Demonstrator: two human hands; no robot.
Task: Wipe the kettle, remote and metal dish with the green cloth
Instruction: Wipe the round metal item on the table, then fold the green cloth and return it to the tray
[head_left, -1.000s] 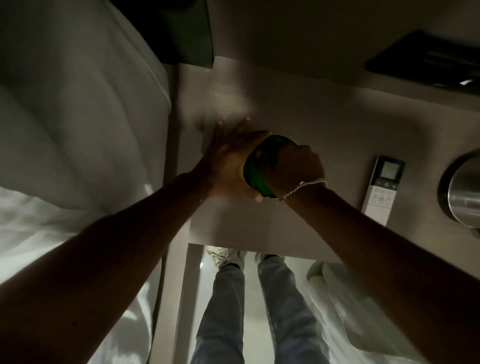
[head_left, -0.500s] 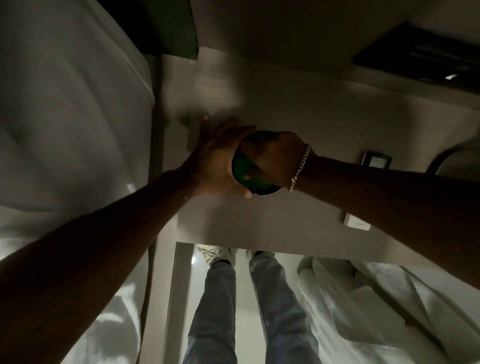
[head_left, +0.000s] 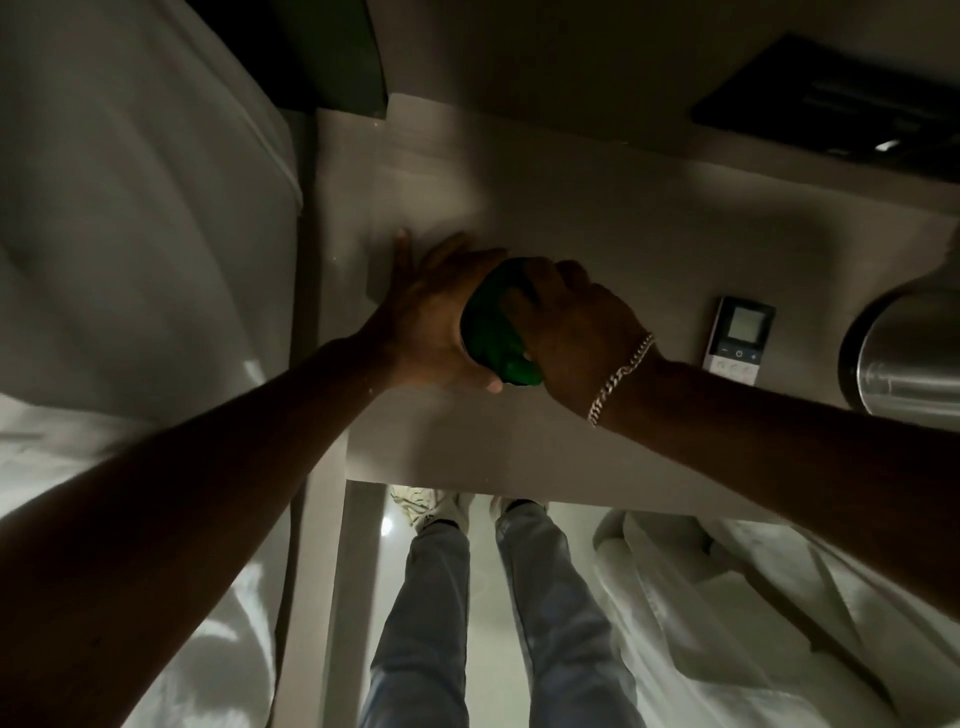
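My right hand (head_left: 576, 322), with a chain bracelet on its wrist, presses a bunched green cloth (head_left: 493, 332) down on the table. My left hand (head_left: 431, 322) cups the left side of the round thing under the cloth, fingers stretched along it. That thing is the metal dish, almost wholly hidden by cloth and hands. The white remote (head_left: 740, 332) with a small screen lies flat to the right, apart from my hands. The steel kettle (head_left: 909, 353) stands at the right edge, partly cut off.
The pale table (head_left: 519, 441) ends in a front edge just below my arms. White bedding (head_left: 130, 234) fills the left side, and more white cloth (head_left: 727, 597) lies at the lower right. My legs and shoes show under the table. A dark panel (head_left: 831, 98) sits at the back right.
My right hand has turned on the green cloth, and its forearm has swung lower, uncovering the remote and kettle. The left hand stays against the dish.
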